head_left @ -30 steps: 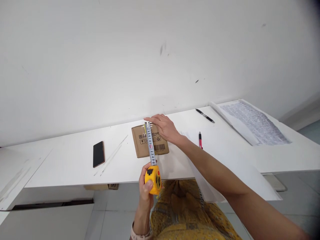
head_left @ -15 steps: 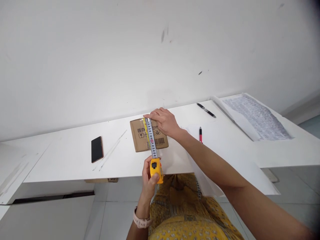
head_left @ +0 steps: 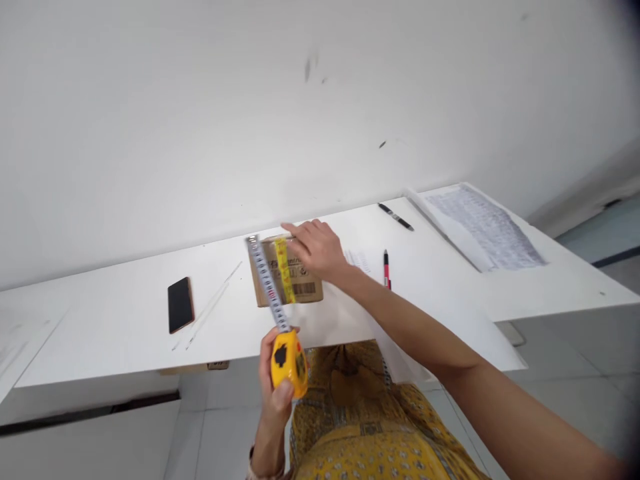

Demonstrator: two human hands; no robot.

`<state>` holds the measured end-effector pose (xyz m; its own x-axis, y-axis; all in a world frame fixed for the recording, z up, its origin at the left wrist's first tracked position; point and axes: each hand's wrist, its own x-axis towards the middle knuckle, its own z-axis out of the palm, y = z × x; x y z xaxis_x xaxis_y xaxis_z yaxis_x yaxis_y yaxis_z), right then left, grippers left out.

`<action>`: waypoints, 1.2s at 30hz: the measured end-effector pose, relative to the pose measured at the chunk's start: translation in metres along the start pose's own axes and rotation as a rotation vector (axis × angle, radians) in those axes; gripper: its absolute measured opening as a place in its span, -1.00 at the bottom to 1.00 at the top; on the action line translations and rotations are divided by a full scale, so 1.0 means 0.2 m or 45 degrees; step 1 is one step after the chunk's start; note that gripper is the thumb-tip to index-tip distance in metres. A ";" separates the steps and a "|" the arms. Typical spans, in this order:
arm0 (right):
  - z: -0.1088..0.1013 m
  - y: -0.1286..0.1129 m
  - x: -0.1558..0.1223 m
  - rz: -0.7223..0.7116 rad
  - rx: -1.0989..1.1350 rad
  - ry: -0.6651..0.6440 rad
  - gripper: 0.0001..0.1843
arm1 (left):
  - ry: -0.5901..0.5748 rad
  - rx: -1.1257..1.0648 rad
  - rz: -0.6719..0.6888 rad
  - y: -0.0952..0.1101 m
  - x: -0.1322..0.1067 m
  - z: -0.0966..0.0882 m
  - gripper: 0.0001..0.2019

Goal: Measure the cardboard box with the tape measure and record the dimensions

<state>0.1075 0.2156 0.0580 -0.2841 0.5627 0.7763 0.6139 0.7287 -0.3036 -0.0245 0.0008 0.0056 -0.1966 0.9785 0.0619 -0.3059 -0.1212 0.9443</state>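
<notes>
Near the desk's front edge, my left hand (head_left: pixel 274 403) grips a yellow tape measure (head_left: pixel 291 365). Its extended blade (head_left: pixel 269 283) slants away over the left part of a small brown cardboard box (head_left: pixel 306 289), with the hooked end by the box's far left corner. Whether the blade touches the box I cannot tell. My right hand (head_left: pixel 320 252) lies over the box's far right part, fingers stretched out and the index finger pointing left, off the blade. A yellow strip of tape (head_left: pixel 285 272) runs across the top of the box.
A black phone (head_left: pixel 181 305) lies to the left on the white desk (head_left: pixel 120 320). To the right are a red and black pen (head_left: pixel 387 269), a black pen (head_left: pixel 396 217), loose white paper (head_left: pixel 450 320) and a printed sheet (head_left: pixel 490 227). A white wall stands behind.
The tape blade has swung left, away from my right hand's fingers, uncovering the yellow strip. My left hand has moved left and nearer with the tape measure. My right hand stays at the box.
</notes>
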 end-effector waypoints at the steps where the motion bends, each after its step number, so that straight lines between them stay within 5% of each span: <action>1: 0.01 -0.03 -0.04 -0.035 -0.013 0.024 -0.64 | 0.043 0.021 0.032 0.04 -0.03 -0.01 -0.23; 5: 0.06 -0.13 -0.24 -0.244 0.053 -0.116 -0.71 | 0.106 0.142 0.073 0.11 -0.08 -0.05 -0.23; 7: 0.04 -0.15 -0.31 -0.209 0.180 -0.179 -0.70 | 0.046 0.240 0.046 0.10 -0.08 -0.07 -0.25; 12: -0.27 -0.09 -0.38 0.553 0.774 0.050 -0.53 | -0.219 0.643 -0.081 0.05 -0.08 -0.10 -0.29; 15: -0.51 -0.03 -0.44 0.812 1.002 0.062 -0.53 | -0.502 0.871 -0.035 0.01 -0.06 -0.07 -0.33; 20: -0.70 0.01 -0.64 0.978 0.934 0.155 -0.68 | -0.818 0.999 0.011 -0.03 0.01 0.11 -0.22; 27: -0.68 -0.04 -0.80 0.654 0.643 -0.093 -0.75 | -0.782 0.959 0.197 -0.04 0.18 0.39 -0.19; 32: -0.66 0.25 -0.73 1.052 0.265 -0.049 -0.72 | -0.614 1.100 0.443 -0.12 0.46 0.59 -0.33; 36: -0.56 0.50 -0.66 1.279 -0.072 -0.324 -0.74 | -0.584 1.336 0.565 -0.26 0.66 0.75 -0.45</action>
<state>0.2889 0.1712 -0.0137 0.2343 0.9714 0.0382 0.6856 -0.1372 -0.7150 0.1056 0.1620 0.0142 0.3178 0.8804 0.3521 0.6437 -0.4729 0.6017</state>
